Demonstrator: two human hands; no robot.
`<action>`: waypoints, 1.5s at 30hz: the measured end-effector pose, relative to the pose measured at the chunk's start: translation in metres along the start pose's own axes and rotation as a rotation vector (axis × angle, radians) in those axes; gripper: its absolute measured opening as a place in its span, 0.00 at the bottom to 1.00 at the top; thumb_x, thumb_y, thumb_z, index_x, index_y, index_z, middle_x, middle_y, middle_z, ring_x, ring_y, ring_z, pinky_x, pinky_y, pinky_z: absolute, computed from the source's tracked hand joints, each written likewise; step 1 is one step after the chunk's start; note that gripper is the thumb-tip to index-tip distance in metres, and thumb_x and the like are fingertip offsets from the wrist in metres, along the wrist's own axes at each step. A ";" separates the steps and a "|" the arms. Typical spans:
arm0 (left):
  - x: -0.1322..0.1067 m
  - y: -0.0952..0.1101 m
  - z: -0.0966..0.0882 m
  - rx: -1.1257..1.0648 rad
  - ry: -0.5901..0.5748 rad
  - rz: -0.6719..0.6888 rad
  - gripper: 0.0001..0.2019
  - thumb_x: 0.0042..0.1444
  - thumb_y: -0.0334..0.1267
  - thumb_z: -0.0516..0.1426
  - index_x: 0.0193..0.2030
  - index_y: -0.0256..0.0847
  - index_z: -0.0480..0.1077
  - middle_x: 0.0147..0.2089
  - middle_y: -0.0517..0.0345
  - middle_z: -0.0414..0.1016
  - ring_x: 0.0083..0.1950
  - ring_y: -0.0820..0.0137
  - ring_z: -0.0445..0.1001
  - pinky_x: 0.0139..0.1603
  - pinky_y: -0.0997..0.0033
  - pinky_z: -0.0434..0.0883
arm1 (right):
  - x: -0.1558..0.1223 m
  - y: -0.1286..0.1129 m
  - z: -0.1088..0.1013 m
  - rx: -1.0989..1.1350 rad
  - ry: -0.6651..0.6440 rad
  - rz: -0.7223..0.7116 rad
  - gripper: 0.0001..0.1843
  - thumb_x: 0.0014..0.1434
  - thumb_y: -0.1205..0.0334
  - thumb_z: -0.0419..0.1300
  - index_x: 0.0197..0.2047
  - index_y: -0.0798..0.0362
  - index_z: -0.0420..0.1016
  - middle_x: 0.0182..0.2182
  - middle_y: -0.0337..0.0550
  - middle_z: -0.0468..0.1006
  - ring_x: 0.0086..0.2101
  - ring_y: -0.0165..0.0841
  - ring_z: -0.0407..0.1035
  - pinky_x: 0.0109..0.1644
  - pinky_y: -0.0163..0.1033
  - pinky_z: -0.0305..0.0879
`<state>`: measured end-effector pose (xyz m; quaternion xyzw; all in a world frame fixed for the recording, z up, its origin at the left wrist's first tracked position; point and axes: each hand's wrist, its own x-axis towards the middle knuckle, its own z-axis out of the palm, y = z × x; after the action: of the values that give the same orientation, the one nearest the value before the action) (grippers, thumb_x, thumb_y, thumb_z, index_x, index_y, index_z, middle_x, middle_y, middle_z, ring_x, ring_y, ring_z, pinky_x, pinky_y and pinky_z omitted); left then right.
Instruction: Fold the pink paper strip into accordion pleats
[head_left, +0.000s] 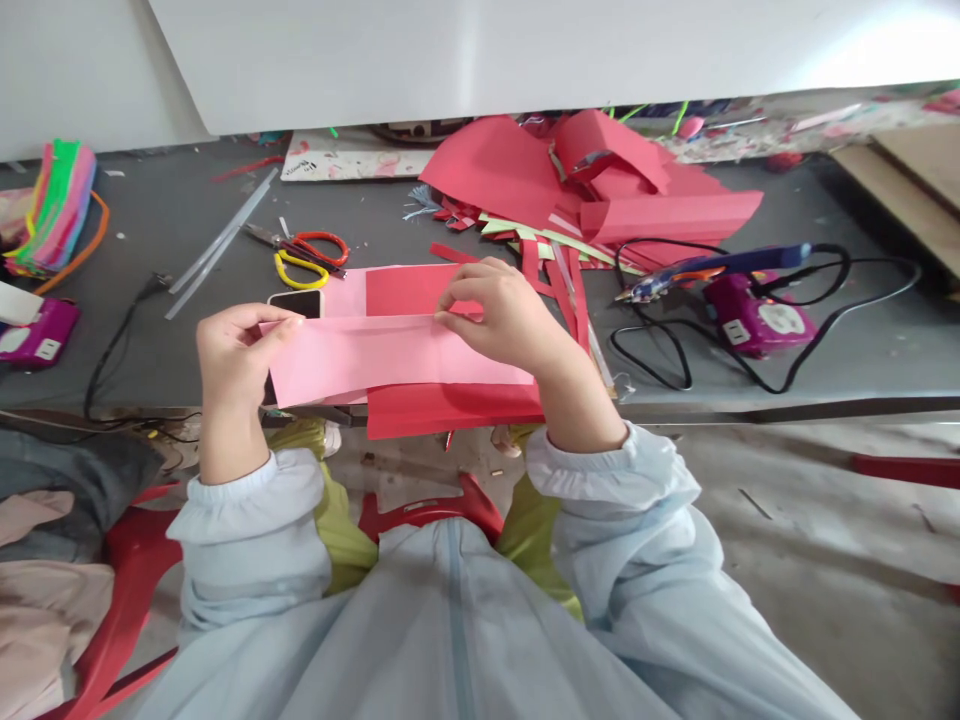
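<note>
A pink paper strip (360, 352) stretches between my two hands above the table's front edge. My left hand (238, 358) pinches its left end between thumb and fingers. Along its upper edge, right of the middle, my right hand (495, 308) closes thumb and forefinger on the paper. Beneath lie red paper sheets (450, 408), one of them jutting past the table edge, and more pink paper, partly covered by the strip. A phone (296, 303) with a dark screen shows just behind my left fingers. Scissors with red and yellow handles (304, 262) rest open beyond it.
Crumpled red paper (510, 170) and cut scraps are heaped at the back. To the right, a blue glue gun (720, 262) lies by a purple power block (761, 315) with looped black cable. Clear glue sticks (225, 240) and colourful pipe cleaners (64, 210) are at left.
</note>
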<state>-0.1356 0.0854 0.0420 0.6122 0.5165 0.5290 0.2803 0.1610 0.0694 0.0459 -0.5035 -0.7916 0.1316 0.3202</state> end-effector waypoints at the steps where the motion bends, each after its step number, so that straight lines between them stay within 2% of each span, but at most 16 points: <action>1: 0.001 0.000 -0.002 0.001 0.003 -0.006 0.07 0.40 0.40 0.71 0.27 0.45 0.80 0.25 0.66 0.79 0.26 0.75 0.69 0.28 0.71 0.65 | -0.001 0.003 -0.002 0.004 -0.001 0.005 0.05 0.56 0.65 0.61 0.30 0.53 0.78 0.34 0.46 0.79 0.39 0.40 0.67 0.48 0.46 0.61; 7: 0.007 -0.001 -0.013 0.013 0.063 -0.032 0.12 0.36 0.44 0.73 0.26 0.45 0.79 0.24 0.67 0.78 0.25 0.75 0.68 0.26 0.70 0.63 | -0.008 0.020 -0.016 0.013 -0.006 0.043 0.06 0.56 0.63 0.60 0.28 0.51 0.77 0.35 0.45 0.79 0.40 0.41 0.70 0.50 0.48 0.61; 16: 0.014 -0.005 -0.025 0.017 0.127 -0.085 0.14 0.30 0.44 0.74 0.23 0.44 0.77 0.20 0.68 0.76 0.22 0.77 0.65 0.24 0.70 0.64 | -0.021 0.043 -0.036 0.054 0.034 0.062 0.07 0.55 0.62 0.60 0.27 0.51 0.77 0.33 0.46 0.79 0.37 0.40 0.71 0.47 0.48 0.64; 23: 0.015 0.000 -0.024 0.049 0.163 -0.116 0.10 0.28 0.37 0.71 0.22 0.46 0.78 0.20 0.66 0.76 0.21 0.76 0.65 0.23 0.71 0.62 | -0.027 0.053 -0.045 0.065 0.047 0.106 0.06 0.53 0.62 0.60 0.26 0.51 0.77 0.30 0.44 0.78 0.35 0.38 0.72 0.45 0.47 0.66; 32: 0.018 -0.003 -0.024 0.067 0.170 -0.135 0.08 0.28 0.34 0.69 0.21 0.47 0.77 0.21 0.65 0.77 0.22 0.74 0.65 0.23 0.72 0.62 | -0.030 0.055 -0.047 0.088 0.085 0.071 0.05 0.52 0.64 0.59 0.26 0.51 0.75 0.30 0.43 0.78 0.36 0.38 0.71 0.47 0.48 0.66; 36: 0.018 -0.002 -0.023 0.079 0.150 -0.099 0.10 0.28 0.37 0.71 0.21 0.47 0.77 0.21 0.65 0.78 0.22 0.75 0.65 0.23 0.72 0.63 | -0.029 0.055 -0.048 0.133 0.116 0.106 0.05 0.51 0.64 0.59 0.26 0.51 0.74 0.28 0.43 0.77 0.33 0.37 0.70 0.42 0.44 0.65; 40: 0.017 -0.001 -0.023 0.089 0.130 -0.105 0.11 0.28 0.38 0.72 0.21 0.46 0.77 0.21 0.65 0.77 0.23 0.74 0.65 0.23 0.72 0.63 | -0.029 0.056 -0.049 0.163 0.201 0.181 0.04 0.53 0.63 0.59 0.29 0.52 0.75 0.27 0.41 0.76 0.30 0.33 0.67 0.36 0.40 0.62; 43: 0.018 -0.001 -0.021 0.093 0.175 -0.055 0.09 0.30 0.38 0.70 0.22 0.45 0.76 0.21 0.65 0.75 0.24 0.74 0.65 0.26 0.70 0.64 | -0.028 0.057 -0.049 0.148 0.277 0.261 0.05 0.56 0.61 0.59 0.30 0.52 0.74 0.27 0.40 0.75 0.28 0.30 0.64 0.35 0.39 0.60; 45: 0.019 0.000 -0.018 0.104 0.257 0.043 0.08 0.32 0.41 0.67 0.22 0.45 0.74 0.21 0.65 0.73 0.25 0.73 0.65 0.29 0.68 0.65 | -0.027 0.057 -0.049 0.128 0.298 0.312 0.09 0.58 0.58 0.59 0.27 0.51 0.71 0.24 0.38 0.71 0.26 0.29 0.62 0.32 0.38 0.57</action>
<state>-0.1540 0.0995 0.0533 0.5639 0.5618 0.5814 0.1685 0.2408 0.0657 0.0428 -0.6124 -0.6379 0.1537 0.4409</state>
